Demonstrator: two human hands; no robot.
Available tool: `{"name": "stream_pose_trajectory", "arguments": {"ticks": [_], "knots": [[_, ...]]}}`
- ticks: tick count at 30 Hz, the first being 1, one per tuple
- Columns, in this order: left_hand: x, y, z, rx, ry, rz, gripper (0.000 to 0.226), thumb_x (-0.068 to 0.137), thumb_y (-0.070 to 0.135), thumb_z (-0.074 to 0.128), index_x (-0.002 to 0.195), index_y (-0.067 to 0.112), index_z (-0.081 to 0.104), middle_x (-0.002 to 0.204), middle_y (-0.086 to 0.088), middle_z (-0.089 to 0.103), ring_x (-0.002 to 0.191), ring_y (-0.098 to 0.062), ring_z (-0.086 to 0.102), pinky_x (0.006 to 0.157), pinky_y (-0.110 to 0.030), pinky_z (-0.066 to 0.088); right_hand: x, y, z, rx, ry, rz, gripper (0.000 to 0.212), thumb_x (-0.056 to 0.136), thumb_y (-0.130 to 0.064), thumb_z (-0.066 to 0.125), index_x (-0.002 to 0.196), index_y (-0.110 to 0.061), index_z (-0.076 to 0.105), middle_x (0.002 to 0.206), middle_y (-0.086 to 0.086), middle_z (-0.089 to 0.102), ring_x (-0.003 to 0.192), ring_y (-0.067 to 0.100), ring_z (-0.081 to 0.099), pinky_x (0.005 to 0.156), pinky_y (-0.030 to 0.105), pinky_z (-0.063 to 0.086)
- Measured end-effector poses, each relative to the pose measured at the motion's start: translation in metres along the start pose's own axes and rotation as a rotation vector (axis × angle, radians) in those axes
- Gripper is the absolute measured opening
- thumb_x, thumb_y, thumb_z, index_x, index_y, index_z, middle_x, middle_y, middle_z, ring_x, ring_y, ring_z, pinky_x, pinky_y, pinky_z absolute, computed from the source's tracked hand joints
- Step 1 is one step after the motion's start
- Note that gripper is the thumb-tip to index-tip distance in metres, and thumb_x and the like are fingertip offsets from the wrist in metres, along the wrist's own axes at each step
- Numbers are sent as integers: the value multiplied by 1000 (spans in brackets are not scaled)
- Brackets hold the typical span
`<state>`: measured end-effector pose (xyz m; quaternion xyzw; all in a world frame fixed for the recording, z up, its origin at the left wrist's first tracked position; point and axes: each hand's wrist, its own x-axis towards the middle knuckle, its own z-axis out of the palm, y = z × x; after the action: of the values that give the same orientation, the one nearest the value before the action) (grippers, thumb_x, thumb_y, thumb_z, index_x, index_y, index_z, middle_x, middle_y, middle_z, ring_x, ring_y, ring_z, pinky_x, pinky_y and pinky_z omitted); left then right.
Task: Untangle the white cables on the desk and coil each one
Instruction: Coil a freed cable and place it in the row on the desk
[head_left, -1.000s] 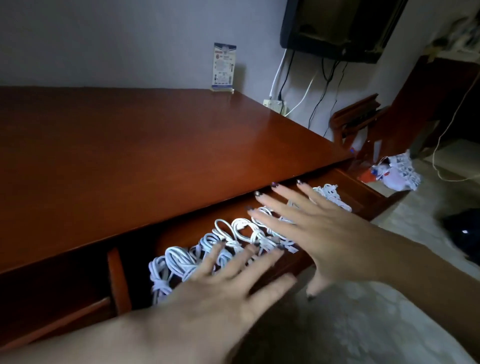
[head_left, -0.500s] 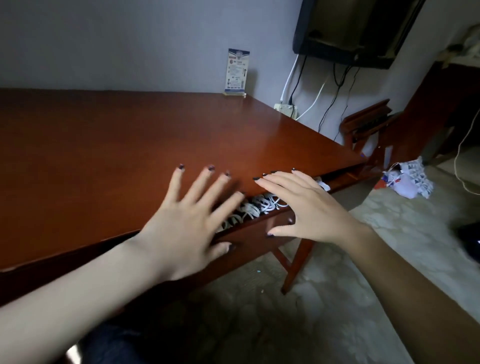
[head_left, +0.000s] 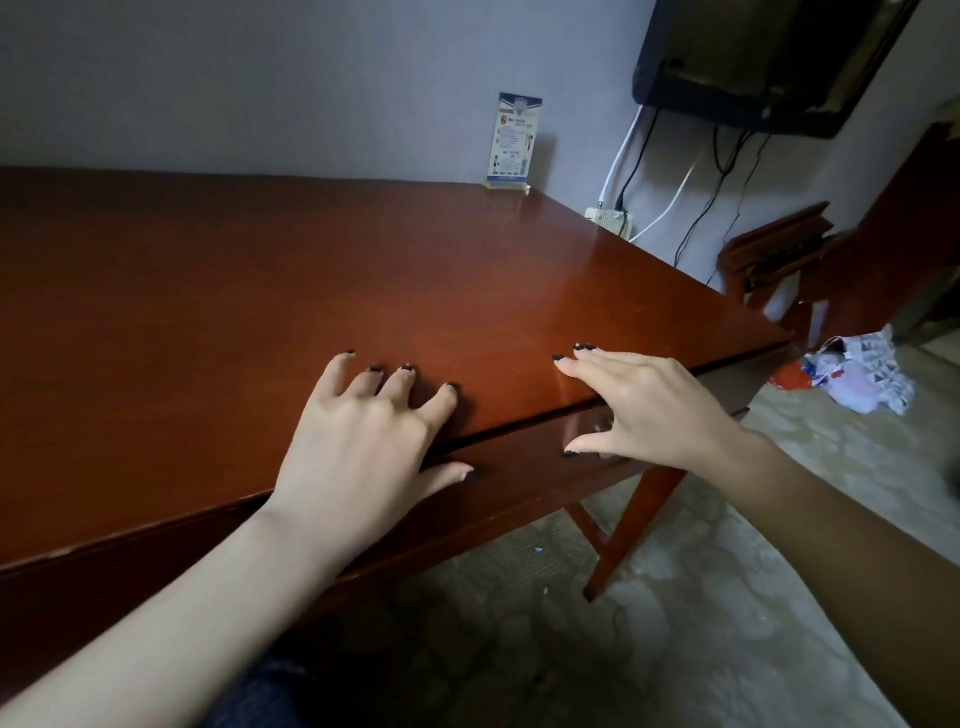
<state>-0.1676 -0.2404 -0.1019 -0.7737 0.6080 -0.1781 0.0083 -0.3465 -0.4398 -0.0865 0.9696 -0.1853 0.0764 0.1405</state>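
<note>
The red-brown wooden desk (head_left: 260, 291) fills the left and middle of the head view. Its drawer (head_left: 524, 467) under the front edge is pushed in, and the white cables are hidden inside it. My left hand (head_left: 363, 447) lies at the desk's front edge, fingers spread on the top and thumb against the drawer front. My right hand (head_left: 639, 405) rests at the same edge further right, fingertips on the desk top and thumb on the drawer front. Neither hand holds anything.
A small upright card (head_left: 511, 143) stands at the desk's far corner by the wall. A dark screen (head_left: 769, 62) hangs at top right with wires below it. Wooden furniture (head_left: 779, 249) and a white patterned bag (head_left: 857, 374) sit on the floor to the right.
The drawer with the coiled white cables, open a second ago, has slid shut under both hands. My hands moved from over the cables to the desk's front edge.
</note>
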Motion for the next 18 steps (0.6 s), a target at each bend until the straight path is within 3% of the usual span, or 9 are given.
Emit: {"name": "stream_pose_trajectory", "arguments": {"ticks": [2, 5, 8, 10, 14, 18], "knots": [[3, 2, -5, -5, 40, -29, 61, 70, 63, 64, 107, 14, 67, 94, -17, 66, 81, -39, 61, 94, -56, 43, 4, -2, -2, 8, 48, -3, 80, 54, -49, 86, 119, -9, 64, 114, 12, 69, 107, 28, 65, 74, 45, 59], [9, 17, -16, 8, -17, -64, 67, 82, 60, 47, 136, 20, 38, 126, -13, 44, 116, -37, 42, 109, -56, 21, 5, 6, -11, 123, 61, 47, 76, 67, -62, 70, 131, -21, 56, 125, 1, 64, 120, 18, 56, 96, 36, 49], [30, 42, -13, 13, -16, 62, 74, 92, 55, 38, 150, 21, 8, 152, -12, 16, 141, -37, 10, 113, -57, 1, -2, 25, -6, 148, 44, 35, 90, 61, -75, 59, 135, -23, 52, 131, -1, 58, 126, 17, 48, 110, 34, 31], [49, 55, -8, -19, 25, 126, 73, 94, 55, 35, 151, 20, 5, 156, -13, 11, 144, -38, 3, 113, -58, -2, -7, 41, 0, 140, -34, 100, 96, 60, -68, 68, 142, -25, 41, 143, -2, 46, 136, 16, 36, 113, 32, 23], [70, 63, 3, -14, 46, 165, 71, 96, 55, 33, 151, 20, 4, 155, -17, 15, 144, -40, 6, 112, -62, 1, -14, 67, 4, -18, -185, 104, 102, 74, -46, 75, 151, -32, 9, 158, -6, 15, 145, 13, 14, 116, 26, 10], [74, 65, 3, 22, 38, 147, 77, 93, 59, 38, 152, 23, 4, 155, -19, 20, 144, -41, 7, 110, -63, -6, -3, 64, 8, -29, -201, 56, 100, 77, -34, 76, 152, -18, 10, 159, 1, 14, 146, 14, 12, 117, 23, 9]]}}
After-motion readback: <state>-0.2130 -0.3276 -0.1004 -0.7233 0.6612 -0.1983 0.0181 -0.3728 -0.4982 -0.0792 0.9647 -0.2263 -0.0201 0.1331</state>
